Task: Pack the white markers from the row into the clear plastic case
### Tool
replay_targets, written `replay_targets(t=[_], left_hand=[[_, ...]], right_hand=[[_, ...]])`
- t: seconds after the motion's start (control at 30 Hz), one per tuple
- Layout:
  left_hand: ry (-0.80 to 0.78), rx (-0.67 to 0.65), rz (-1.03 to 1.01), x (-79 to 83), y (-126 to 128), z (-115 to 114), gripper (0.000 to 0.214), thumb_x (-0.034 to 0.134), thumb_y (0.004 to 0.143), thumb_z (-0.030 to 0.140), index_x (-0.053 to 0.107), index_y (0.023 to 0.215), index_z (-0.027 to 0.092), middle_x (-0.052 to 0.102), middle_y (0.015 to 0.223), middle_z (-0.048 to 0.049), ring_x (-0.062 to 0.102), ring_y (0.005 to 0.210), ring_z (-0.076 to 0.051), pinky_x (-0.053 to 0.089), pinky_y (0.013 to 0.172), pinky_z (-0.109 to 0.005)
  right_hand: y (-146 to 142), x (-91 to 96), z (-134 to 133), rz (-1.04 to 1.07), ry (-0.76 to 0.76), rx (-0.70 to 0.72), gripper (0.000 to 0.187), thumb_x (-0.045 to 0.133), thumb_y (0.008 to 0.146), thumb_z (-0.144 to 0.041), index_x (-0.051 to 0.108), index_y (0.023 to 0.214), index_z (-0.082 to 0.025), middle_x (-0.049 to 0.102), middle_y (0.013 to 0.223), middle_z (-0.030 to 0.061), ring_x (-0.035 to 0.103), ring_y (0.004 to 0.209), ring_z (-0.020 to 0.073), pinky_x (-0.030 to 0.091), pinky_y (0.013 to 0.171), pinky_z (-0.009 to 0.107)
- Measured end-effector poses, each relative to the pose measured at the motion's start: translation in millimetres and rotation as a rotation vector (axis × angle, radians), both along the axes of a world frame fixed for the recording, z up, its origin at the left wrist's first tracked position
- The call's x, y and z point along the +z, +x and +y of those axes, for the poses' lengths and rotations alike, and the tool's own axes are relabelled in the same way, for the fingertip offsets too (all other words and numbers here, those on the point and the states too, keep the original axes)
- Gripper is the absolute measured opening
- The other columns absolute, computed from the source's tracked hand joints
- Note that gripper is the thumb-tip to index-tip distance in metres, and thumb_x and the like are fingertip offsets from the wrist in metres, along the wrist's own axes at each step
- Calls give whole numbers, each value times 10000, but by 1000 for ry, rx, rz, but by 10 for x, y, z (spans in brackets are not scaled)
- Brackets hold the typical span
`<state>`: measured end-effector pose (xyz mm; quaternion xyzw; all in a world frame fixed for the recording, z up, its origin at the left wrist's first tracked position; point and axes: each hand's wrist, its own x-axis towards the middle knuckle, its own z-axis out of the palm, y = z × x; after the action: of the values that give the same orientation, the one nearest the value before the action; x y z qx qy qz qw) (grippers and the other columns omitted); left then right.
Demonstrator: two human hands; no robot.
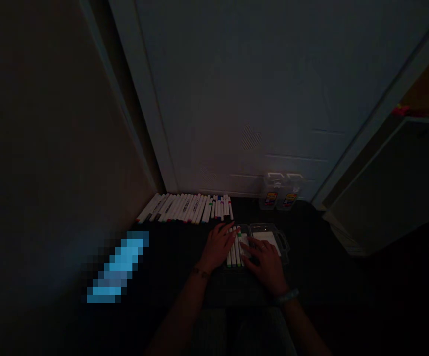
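Observation:
The scene is very dark. My left hand (pixel 218 244) lies on a small group of white markers (pixel 234 252) on the dark floor, fingers stretched over their upper ends. My right hand (pixel 265 261) rests with fingers spread on the right side of the same markers and on the edge of a clear plastic case (pixel 269 236). A long row of several white markers with coloured caps (pixel 186 207) lies farther away along the foot of the door. Neither hand grips anything that I can make out.
A white door (pixel 259 99) stands straight ahead, a wall at the left. Two clear containers with coloured labels (pixel 279 194) stand at the door's base. A dark panel (pixel 392 183) leans at the right. A glowing blue blurred patch (pixel 119 269) lies on the floor at left.

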<state>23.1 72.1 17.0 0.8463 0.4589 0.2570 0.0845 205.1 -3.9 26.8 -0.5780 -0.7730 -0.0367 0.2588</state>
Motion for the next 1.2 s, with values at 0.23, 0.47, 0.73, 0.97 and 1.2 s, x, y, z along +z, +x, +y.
replay_targets(t=[0.23,0.47,0.73,0.97,1.2], left_hand=[[0,-10,2,13,0,-9,375,272,950,358,435,1286,392,397,1398,70,305,1261,-197,334,1003,-423],[-7,-8,-6,-6,1,-2,368,281,947,359,466,1265,386,399,1397,70,301,1263,-200,328,1009,-427],[16,-13,-9,-6,2,-3,363,328,937,343,463,1273,369,416,1388,53,313,1259,-209,335,1010,-435],[15,-13,-15,20,6,-17,354,344,932,347,481,1258,368,420,1384,46,325,1250,-214,350,995,-443],[19,-27,-26,17,2,-25,378,367,922,367,429,1294,379,406,1393,47,307,1261,-215,336,1003,-447]], right_hand=[[-4,22,-7,3,-3,10,341,565,836,-368,559,1176,-379,548,1238,-10,490,1036,222,406,849,392],[6,6,-2,-2,8,12,344,566,833,-379,558,1177,-385,548,1243,-15,495,1025,224,416,836,394],[11,-4,6,-3,14,12,344,577,825,-368,564,1169,-386,554,1236,-16,496,1032,223,423,829,388],[8,2,4,-7,25,13,329,556,838,-376,569,1167,-379,561,1228,-8,507,1008,221,434,812,387],[7,-26,3,19,24,16,312,543,849,-342,576,1158,-371,556,1231,-8,503,1018,222,423,828,387]])
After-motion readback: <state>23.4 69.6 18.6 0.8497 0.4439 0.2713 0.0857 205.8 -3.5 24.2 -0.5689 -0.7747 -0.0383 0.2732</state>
